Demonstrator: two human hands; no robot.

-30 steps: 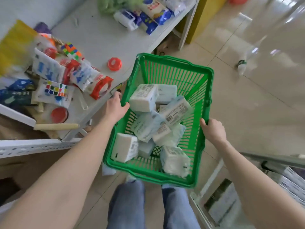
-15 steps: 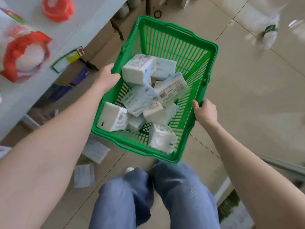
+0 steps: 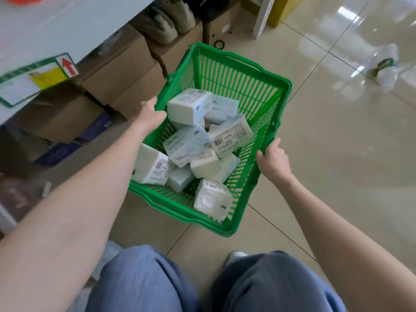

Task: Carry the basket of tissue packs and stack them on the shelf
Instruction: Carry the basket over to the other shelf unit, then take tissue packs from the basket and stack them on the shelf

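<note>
Green slatted plastic basket (image 3: 243, 91) held out in front of the body, above the tiled floor (image 3: 337, 165), tilted so its near corner sits lower. Left hand (image 3: 149, 117) grips the left rim, fingers curled over the edge; fingertips hidden inside the wall, so their spread cannot be told. Right hand (image 3: 273, 161) grips the right rim near the side notch, fingers wrapped over and mostly hidden.

Load: roughly ten tissue packs (image 3: 186, 146) lying loose and crisscrossed in the basket, none stacked squarely. One pack (image 3: 212, 198) rests against the near wall at the low corner; another (image 3: 190, 105) sits high on the pile, close to the left hand.

Surroundings: white shelf (image 3: 56, 25) at upper left, cardboard boxes (image 3: 117, 70) beneath it, a bottle (image 3: 386, 66) lying on the floor to the right.

Risks, judged: more tilt could send the top pack over the rim. The grip is on the rims only, so a slipping hand would drop one side. The boxes near the feet could catch the basket's underside or trip a step. No pack is on the shelf yet.
</note>
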